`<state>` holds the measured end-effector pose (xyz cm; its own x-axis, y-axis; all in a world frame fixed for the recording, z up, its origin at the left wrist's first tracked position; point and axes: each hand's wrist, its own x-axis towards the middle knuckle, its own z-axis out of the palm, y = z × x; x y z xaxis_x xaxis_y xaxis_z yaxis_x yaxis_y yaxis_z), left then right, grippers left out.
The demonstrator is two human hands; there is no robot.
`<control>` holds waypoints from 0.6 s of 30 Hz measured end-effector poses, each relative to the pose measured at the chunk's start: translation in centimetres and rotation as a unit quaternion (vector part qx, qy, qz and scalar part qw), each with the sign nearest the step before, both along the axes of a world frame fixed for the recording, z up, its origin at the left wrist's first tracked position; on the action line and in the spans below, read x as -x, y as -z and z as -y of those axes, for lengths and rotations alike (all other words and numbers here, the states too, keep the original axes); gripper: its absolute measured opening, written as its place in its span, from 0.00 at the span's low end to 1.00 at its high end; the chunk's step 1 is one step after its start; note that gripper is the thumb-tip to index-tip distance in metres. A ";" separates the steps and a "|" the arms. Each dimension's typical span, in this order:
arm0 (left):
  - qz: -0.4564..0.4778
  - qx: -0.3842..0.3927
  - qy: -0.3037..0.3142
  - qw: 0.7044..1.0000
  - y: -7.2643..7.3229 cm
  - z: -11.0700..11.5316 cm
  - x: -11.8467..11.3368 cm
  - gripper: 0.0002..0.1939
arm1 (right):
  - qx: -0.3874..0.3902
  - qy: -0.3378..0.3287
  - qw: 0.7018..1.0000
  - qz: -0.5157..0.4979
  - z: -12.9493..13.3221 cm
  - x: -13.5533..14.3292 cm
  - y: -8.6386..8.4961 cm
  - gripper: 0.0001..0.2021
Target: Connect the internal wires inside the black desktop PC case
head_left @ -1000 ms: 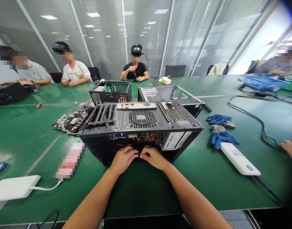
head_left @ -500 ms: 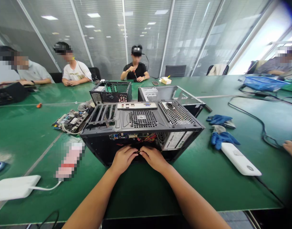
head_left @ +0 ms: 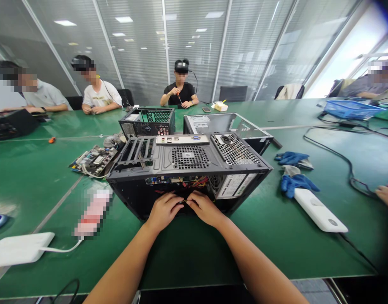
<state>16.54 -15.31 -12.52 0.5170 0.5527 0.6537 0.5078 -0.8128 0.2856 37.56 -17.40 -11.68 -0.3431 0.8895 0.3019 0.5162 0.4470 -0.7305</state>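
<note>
Reaching: left hand point(head_left: 164, 210) and right hand point(head_left: 204, 207), fingertips together, pinch something small and dark at the open side of the case point(head_left: 187, 169); what it is cannot be told
Writing: sticker on the case at 2 o'clock of the hands, too small to read
Surface: smooth green table point(head_left: 194, 249)
Room: glass walls, ribbed blinds
Shapes: black metal case, perforated vents; circuit board point(head_left: 94, 160) at 10 o'clock; blue gloves point(head_left: 293, 169) at 2 o'clock

One head-worn view; it looks forward and down, close over the computer case point(head_left: 187, 169); table point(head_left: 276, 236) beyond.
</note>
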 end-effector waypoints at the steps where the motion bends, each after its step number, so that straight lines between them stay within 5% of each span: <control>1: -0.003 0.000 0.001 1.000 0.0 0.0 0.0 0.09 | -0.001 0.001 1.000 -0.004 0.0 0.0 0.0 0.07; 18: -0.027 0.021 -0.015 0.999 0.3 -0.1 0.1 0.13 | -0.006 0.021 1.000 -0.001 0.3 0.1 -0.2 0.07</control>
